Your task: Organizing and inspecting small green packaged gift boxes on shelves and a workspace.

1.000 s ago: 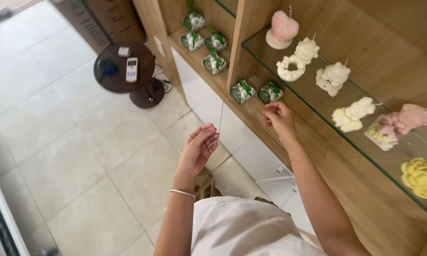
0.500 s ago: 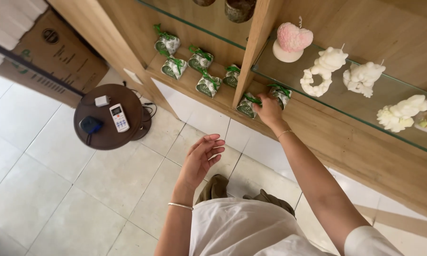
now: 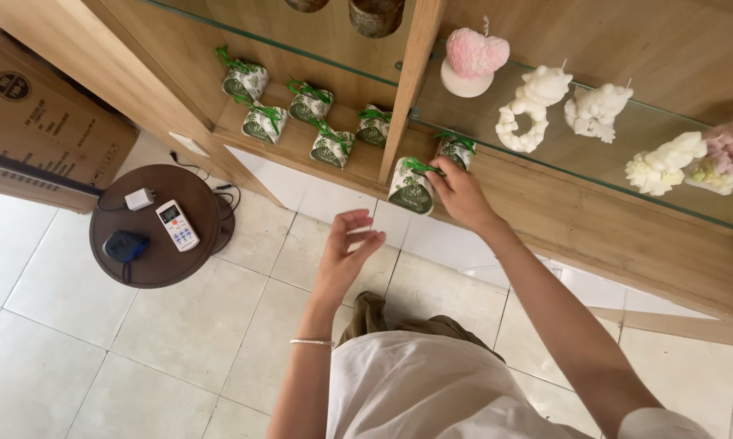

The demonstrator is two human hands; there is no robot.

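Up on the wooden shelf [image 3: 545, 215], the right hand [image 3: 457, 192] pinches a small green-ribboned gift pouch [image 3: 411, 187], probably light and soft, best held by its body; left hand [image 3: 346, 256] hovers open.

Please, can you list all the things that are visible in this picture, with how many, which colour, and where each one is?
small wrapped pots: seven, white-green patterned with green ribbons, on the lower wooden shelf; one is at the shelf edge.
shaped candles: about five, white, cream and pink, on the glass shelf, plus a pink heart candle.
dark jars: two, brown, top edge, partly cut off.
round side table: one, dark brown, on the tiled floor.
remote control: one, white, on the table.
plug adapter: one, white, on the table.
blue object: one, on the table; kind unclear.
cardboard box: one, brown, far left.
left hand: open, in the air, empty.
right hand: grips the edge pot.
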